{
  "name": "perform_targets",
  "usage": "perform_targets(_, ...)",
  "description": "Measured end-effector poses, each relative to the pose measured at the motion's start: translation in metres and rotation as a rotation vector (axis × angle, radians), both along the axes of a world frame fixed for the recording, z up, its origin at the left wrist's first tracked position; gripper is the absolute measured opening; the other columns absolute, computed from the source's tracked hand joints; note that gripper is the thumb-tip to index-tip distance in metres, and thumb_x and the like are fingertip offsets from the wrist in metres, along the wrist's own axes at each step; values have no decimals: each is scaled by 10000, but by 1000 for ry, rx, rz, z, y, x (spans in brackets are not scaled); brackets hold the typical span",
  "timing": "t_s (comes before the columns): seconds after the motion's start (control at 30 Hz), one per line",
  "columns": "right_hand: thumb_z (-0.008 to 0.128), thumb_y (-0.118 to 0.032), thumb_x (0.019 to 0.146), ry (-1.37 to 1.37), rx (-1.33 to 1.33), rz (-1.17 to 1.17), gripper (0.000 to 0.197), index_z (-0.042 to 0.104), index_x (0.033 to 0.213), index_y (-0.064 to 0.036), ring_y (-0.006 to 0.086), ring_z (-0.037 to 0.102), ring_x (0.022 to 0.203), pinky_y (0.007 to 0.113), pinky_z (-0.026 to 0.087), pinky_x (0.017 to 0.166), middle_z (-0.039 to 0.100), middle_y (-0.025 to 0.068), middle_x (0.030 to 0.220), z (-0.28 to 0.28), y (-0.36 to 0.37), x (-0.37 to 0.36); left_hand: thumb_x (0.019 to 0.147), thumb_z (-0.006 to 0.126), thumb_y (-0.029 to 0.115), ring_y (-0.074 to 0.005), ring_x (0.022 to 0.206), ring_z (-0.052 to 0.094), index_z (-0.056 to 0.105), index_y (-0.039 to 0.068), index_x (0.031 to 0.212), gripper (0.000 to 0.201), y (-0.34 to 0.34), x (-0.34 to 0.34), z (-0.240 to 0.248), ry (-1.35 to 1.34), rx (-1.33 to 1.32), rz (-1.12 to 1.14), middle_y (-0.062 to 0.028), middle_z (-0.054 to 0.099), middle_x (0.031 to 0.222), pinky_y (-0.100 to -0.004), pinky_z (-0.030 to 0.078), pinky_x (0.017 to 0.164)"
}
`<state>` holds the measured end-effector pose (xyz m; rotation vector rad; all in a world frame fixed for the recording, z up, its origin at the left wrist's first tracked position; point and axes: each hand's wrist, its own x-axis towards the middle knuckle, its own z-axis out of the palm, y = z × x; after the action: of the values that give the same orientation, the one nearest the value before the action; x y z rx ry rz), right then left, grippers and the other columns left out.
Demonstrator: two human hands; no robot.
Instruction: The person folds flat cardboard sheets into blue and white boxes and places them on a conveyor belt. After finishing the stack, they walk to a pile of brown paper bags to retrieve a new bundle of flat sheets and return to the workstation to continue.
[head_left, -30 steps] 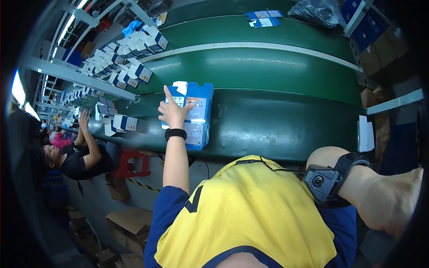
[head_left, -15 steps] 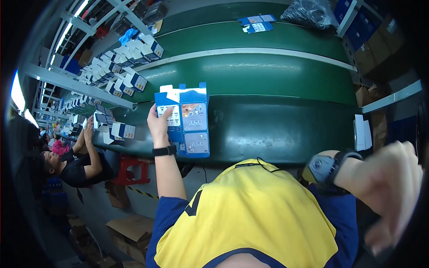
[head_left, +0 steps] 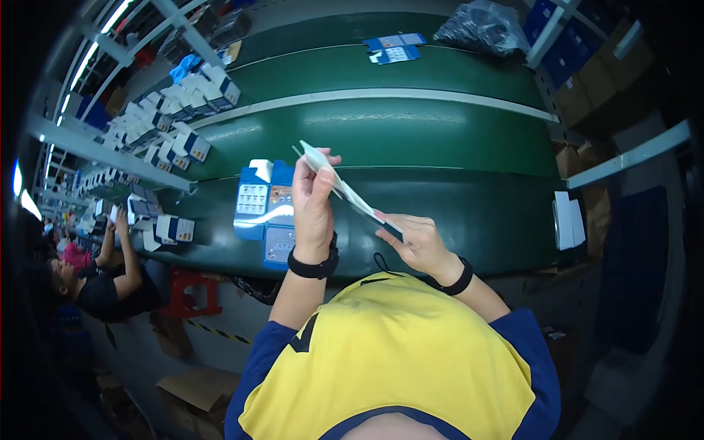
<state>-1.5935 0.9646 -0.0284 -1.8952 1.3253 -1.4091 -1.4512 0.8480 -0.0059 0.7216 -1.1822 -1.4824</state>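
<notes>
A thin, folded white card sheet (head_left: 353, 196), seen nearly edge-on, slants above the dark green bench. My left hand (head_left: 313, 202) pinches its upper end between thumb and fingers. Its lower end, which has a dark strip along the underside, is gripped by my right hand (head_left: 418, 240). Flat on the bench beside my left hand lies an unfolded blue carton (head_left: 253, 199) with printed panels and a white flap; my left hand and wrist cover part of its right side.
White sheets (head_left: 567, 220) lie at the bench's right end. Beyond a pale rail, another flat blue carton (head_left: 396, 53) and a clear plastic bag (head_left: 480, 28) rest on green belting. Several open boxes (head_left: 194, 95) stand at left, where a co-worker (head_left: 110, 275) handles boxes near a red stool (head_left: 192, 292).
My left hand has left the flat blue carton and moved right. My right hand has come in from the far right. Both now hold the folded white card sheet.
</notes>
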Motion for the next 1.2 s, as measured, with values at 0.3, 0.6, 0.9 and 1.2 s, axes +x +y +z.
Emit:
perform_targets(0.3,792,-311,647,-451,27,-162,1101,60,1428,-54,276,209,1339,347,200,1067,167,162,1461,-35,1,-11,794,631,306,-208,1134,459,365,-16,1284,644,45,-21,-5,186,241,-586,-120,538,1134,-336,328,980)
perform_targets(0.6,770,-448,634,-327,139,-231,1115,86,1429,-71,317,208,1330,366,193,1072,180,176,1447,-37,21,-46,756,679,115,-204,1131,458,321,-12,1321,682,35,-10,-32,-151,344,-702,-107,447,1262,-302,344,972)
perform_targets(0.9,665,-367,731,197,692,-1067,625,476,1206,-8,371,535,1043,413,436,880,562,208,1136,-172,139,-281,718,684,53,-205,1041,527,457,-2,1204,539,40,16,-56,-353,242,-590,-84,550,1142,-324,379,937)
perform_targets(1.2,776,-396,599,236,1309,-1444,1156,4,1425,-152,324,200,1322,678,125,985,247,150,1421,-160,213,-395,643,785,141,-197,1189,427,233,-16,1385,938,69,-13,-37,-272,426,-902,-118,445,1293,-293,261,1018)
